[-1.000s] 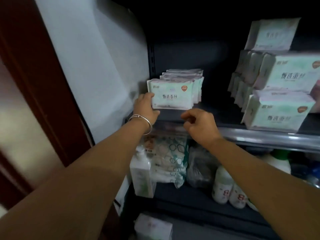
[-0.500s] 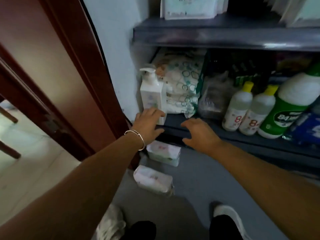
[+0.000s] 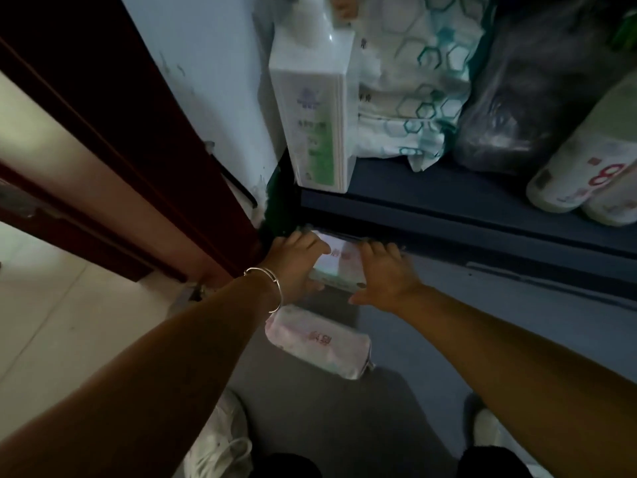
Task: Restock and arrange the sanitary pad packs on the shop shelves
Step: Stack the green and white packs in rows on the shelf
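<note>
Both hands are down at the floor, right under the front lip of the bottom shelf [image 3: 448, 215], and that lip is my landmark. The left hand [image 3: 293, 263] and the right hand [image 3: 386, 274] flank one pad pack [image 3: 336, 267] lying just below the lip. The left fingers curl over its left end, the right fingers lie along its right side with the thumb spread out behind. I read that as a two-sided clamp: a soft, slippery pack lifts square when squeezed from both ends. Whether it has left the floor yet, I cannot tell.

A second pad pack [image 3: 320, 339] lies on the floor further out from the lip, towards my shoes, touching neither hand. My guess is that it waits its turn.

Above the lip, the bottom shelf holds other stock. A white pump bottle [image 3: 315, 108] stands at its left end by the wall. Just right of it sits a hexagon-printed soft pack [image 3: 417, 81], then a dark plastic bag [image 3: 527, 98] whose contents I cannot make out. White bottles [image 3: 586, 177] stand at the far right. No pad packs there, so these two likely go on a shelf higher up.
</note>
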